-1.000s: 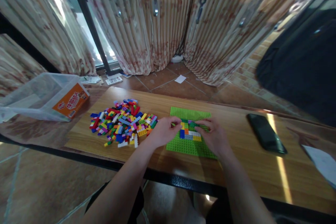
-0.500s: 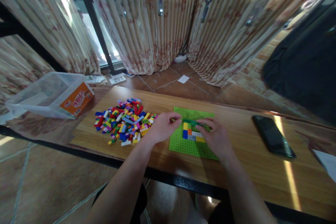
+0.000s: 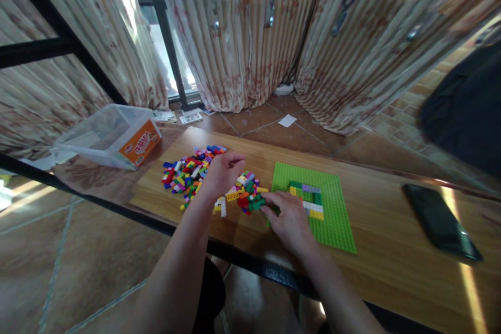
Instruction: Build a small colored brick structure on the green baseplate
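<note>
A heap of small coloured bricks point(image 3: 195, 172) lies on the wooden table point(image 3: 376, 219). To its right is a green baseplate point(image 3: 332, 219) with a small brick build point(image 3: 309, 199) in green, purple, white and yellow on it. My left hand point(image 3: 221, 172) rests on the middle of the heap, its fingers curled down among the bricks. My right hand point(image 3: 287, 219) lies at the baseplate's left edge, fingertips on bricks at the heap's right end. What either hand grips is hidden.
A clear plastic tub point(image 3: 107, 135) with an orange label stands at the table's left end. A black phone point(image 3: 438, 219) lies at the right. Curtains hang behind, over a tiled floor with scraps of paper point(image 3: 287, 120). The table's dark front edge runs under my forearms.
Both hands have left the build on the baseplate and gone left to the brick heap. The camera has swung left, so everything sits further right in view.
</note>
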Demonstrator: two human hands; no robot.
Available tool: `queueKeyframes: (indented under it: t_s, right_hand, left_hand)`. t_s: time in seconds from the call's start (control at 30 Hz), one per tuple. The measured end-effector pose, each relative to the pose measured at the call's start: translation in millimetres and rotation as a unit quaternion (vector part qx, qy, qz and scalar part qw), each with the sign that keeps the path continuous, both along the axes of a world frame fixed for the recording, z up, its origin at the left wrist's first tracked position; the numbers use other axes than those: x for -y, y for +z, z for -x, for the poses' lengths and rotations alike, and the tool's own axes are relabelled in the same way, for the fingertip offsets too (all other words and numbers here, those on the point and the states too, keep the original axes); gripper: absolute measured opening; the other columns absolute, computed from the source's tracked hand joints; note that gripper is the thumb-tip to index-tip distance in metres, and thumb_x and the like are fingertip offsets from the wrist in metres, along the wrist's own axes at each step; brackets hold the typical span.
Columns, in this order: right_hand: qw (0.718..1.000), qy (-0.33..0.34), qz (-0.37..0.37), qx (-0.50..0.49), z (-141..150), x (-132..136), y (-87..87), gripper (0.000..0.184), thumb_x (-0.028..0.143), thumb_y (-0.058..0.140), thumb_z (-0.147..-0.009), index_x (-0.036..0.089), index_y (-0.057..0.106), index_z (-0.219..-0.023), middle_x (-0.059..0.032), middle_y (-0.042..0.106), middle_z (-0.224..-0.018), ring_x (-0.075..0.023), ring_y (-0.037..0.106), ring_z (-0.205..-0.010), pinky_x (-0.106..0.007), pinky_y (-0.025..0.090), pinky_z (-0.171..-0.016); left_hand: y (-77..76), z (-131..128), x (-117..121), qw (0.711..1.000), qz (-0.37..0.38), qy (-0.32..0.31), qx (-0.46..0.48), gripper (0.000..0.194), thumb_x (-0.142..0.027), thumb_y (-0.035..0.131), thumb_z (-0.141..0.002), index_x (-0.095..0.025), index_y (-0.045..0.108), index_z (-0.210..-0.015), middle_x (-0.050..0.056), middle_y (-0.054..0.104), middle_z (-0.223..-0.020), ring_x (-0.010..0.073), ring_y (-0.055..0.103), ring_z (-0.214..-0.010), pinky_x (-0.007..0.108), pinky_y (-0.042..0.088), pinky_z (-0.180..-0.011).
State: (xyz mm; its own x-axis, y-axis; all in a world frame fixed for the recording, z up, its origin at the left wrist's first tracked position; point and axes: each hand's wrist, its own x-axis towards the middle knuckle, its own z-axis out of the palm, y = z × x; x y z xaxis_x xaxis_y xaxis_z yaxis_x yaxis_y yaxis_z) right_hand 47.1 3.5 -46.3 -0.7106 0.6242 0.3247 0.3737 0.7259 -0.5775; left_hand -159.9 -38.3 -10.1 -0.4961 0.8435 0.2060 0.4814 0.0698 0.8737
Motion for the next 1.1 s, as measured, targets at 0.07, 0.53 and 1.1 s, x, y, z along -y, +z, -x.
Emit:
queueKeyframes:
  t_s: [0.07,0.53,1.1]
  right_hand:
    - [0.999,-0.014,-0.016,-0.023,7.0,3.1,0.6,0.022,0.025,0.061,-0.087,0.024,0.071,-0.106,-0.0071,0.07,-0.102,-0.0244,0.061,-0.095,-0.041,0.046,-0.086]
    - [0.996,0.015,-0.081,0.028,62.6,38.3,-1.4,0.025,0.018,0.059,-0.087,0.027,0.072,-0.106,-0.0098,0.059,-0.124,-0.0305,0.047,-0.113,-0.05,0.042,-0.095]
    - [0.996,0.012,0.025,-0.088,54.1,31.0,10.3,0.012,0.024,0.056,-0.091,0.021,0.064,-0.1,-0.0092,0.067,-0.113,-0.0259,0.058,-0.108,-0.045,0.044,-0.098]
  left_hand:
    - [3.6,-0.3,2.7,1.0,0.008,0.0,-0.016,0.021,-0.026,0.059,-0.081,-0.015,0.074,-0.09,0.004,0.075,-0.081,0.0168,0.067,-0.074,0.027,0.052,-0.069]
    - [-4.9,19.8,5.6,0.998,-0.027,0.04,0.037,0.024,-0.028,0.059,-0.079,-0.015,0.074,-0.093,0.005,0.074,-0.086,0.0156,0.066,-0.073,0.026,0.053,-0.067]
    - [7.0,20.5,15.1,0.998,-0.027,0.037,0.043,0.022,-0.026,0.059,-0.081,-0.013,0.073,-0.092,0.005,0.073,-0.084,0.0156,0.065,-0.075,0.025,0.051,-0.069]
